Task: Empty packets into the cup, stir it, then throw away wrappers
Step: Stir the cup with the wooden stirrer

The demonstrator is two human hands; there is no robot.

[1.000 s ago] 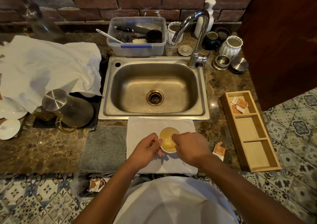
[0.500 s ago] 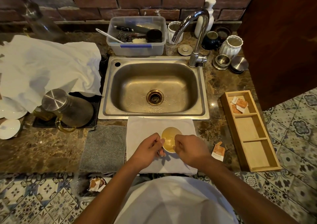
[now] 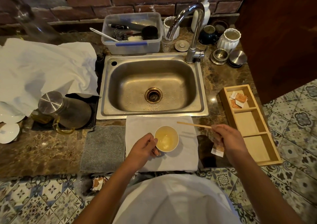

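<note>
A white paper cup (image 3: pixel 166 138) with pale yellow liquid stands on a white folded cloth (image 3: pixel 187 148) in front of the sink. My left hand (image 3: pixel 143 147) grips the cup's left side. My right hand (image 3: pixel 229 138) is to the right of the cup, above the counter, pinching a thin wooden stir stick (image 3: pixel 193 125) that points left, clear of the cup. An orange-and-white wrapper (image 3: pixel 217 150) lies on the counter under my right hand. More packets (image 3: pixel 237 99) sit in the far compartment of the wooden tray (image 3: pixel 267 152).
The steel sink (image 3: pixel 152 86) and tap (image 3: pixel 194 26) lie beyond the cloth. A grey mat (image 3: pixel 103 148) lies left of the cloth, a steel-lidded jug (image 3: pixel 65 110) further left. Torn wrappers (image 3: pixel 99 181) show below the counter edge. Jars and a plastic tub (image 3: pixel 132 33) line the back.
My right hand has lifted the stir stick out of the cup and moved right, over the counter. My left hand stays on the cup.
</note>
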